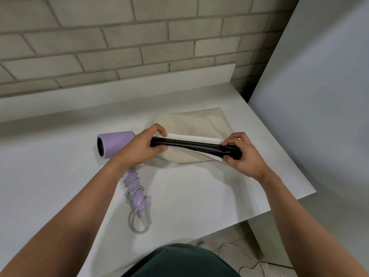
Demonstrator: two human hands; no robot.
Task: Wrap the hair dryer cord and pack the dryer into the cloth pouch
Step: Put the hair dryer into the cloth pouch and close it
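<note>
The desk carries everything, and both grips work over its far middle. The pouch lies flat there, its beige body stretching away behind the two grips and its mouth, a dark band, drawn taut in a line from one grip to the other. The mouth looks pulled long and narrow, not gaping, so I judge it is not yet wide enough to take anything.

The dryer lies on the desk just outside the left grip, barrel to the far side of that wrist and handle running back under the forearm toward the person. It is outside the pouch and neither grip touches it. The cord is wound in several turns round the handle, with one loose loop hanging off the handle's near end.

The left grip has fingers and thumb curled round the mouth's left end. The right grip pinches the right end between thumb and bent fingers.

So the wrapping looks done, save perhaps that slack loop. Packing has only begun: what remains is to spread the mouth, free one grip to lift the dryer, slide it in and close the pouch.
</note>
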